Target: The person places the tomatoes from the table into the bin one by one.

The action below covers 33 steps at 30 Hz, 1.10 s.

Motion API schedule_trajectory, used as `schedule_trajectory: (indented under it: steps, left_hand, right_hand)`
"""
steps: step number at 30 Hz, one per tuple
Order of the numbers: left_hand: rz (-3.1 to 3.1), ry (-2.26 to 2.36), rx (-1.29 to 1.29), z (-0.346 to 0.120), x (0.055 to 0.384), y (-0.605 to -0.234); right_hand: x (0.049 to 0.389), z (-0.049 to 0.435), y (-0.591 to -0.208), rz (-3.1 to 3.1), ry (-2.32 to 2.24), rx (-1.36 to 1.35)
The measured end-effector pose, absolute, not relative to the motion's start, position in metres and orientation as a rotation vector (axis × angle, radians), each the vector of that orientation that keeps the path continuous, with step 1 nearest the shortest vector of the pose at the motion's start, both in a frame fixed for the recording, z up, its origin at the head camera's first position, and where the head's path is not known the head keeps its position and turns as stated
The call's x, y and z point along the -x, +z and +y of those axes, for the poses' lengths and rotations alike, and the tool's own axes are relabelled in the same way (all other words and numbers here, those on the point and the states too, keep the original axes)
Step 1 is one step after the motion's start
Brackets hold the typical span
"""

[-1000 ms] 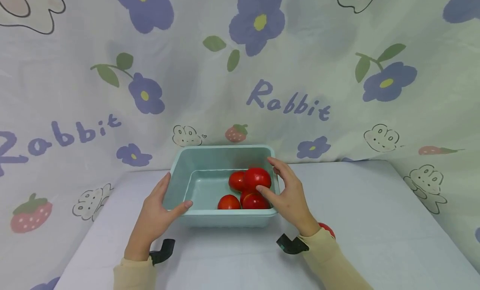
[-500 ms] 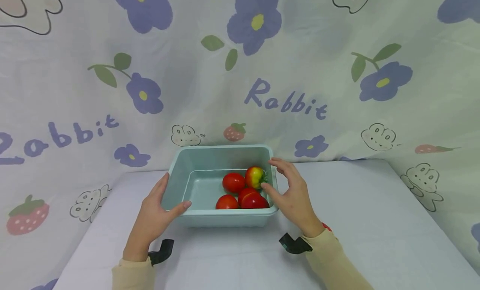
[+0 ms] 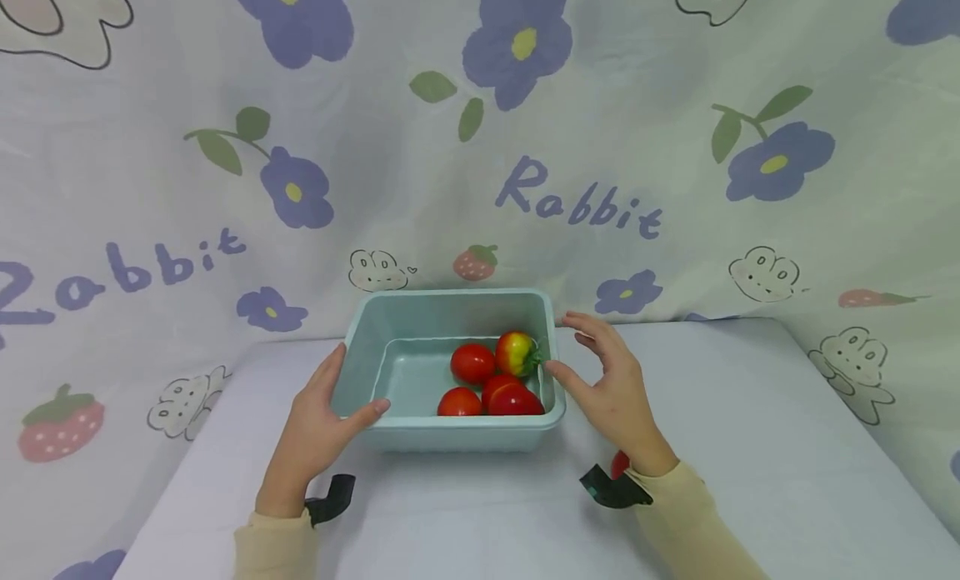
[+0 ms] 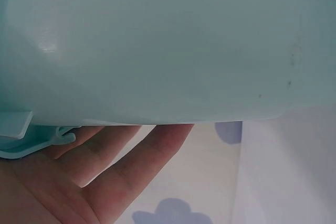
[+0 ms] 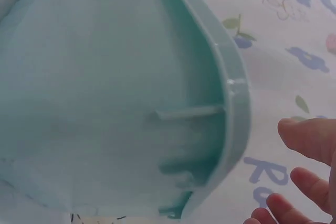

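Observation:
A pale blue-green plastic basin (image 3: pixel 461 434) stands on the table near the back. My left hand (image 3: pixel 311 426) holds its left side, thumb over the front corner; in the left wrist view the fingers (image 4: pixel 139 166) reach behind the wall. At the basin's right end lie a red-and-yellow bell pepper (image 3: pixel 515 353) with a green stem and several shiny red tomatoes (image 3: pixel 472 364). My right hand (image 3: pixel 611 388) is just outside the right rim, thumb and fingers spread and holding nothing. In the right wrist view, its fingers (image 5: pixel 310 137) are apart from the rim.
A small red thing (image 3: pixel 619 465) shows beside the right wrist, mostly hidden by the sleeve. Behind the white-covered table (image 3: pixel 465 513) hangs a printed cloth (image 3: pixel 420 180) with flowers and rabbits. A black wrist mount (image 3: pixel 330 498) sits at the left wrist.
The bell pepper, first red side up at the right hand's fingers, tipped down and now shows yellow and a stem. The right hand let go and moved right, out of the basin. The left hand stayed.

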<state>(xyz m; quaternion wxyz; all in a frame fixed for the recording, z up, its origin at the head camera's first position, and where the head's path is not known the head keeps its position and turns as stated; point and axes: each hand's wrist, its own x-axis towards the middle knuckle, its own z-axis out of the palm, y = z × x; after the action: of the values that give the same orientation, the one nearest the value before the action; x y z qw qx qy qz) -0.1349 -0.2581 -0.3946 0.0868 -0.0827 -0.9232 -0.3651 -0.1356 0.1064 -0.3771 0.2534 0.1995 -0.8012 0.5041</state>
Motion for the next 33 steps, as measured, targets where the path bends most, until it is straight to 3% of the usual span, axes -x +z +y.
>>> schedule_trajectory:
  steps: [11, 33]
  left_hand:
    - [-2.752, -1.076, 0.236, -0.261, 0.139, -0.397]
    - [-2.763, -1.110, 0.221, -0.261, 0.136, -0.398]
  right_hand:
    - [0.109, 0.121, -0.355, -2.244, 1.408, -0.482]
    - [0.084, 0.173, -0.418, -2.383, 1.359, -0.516]
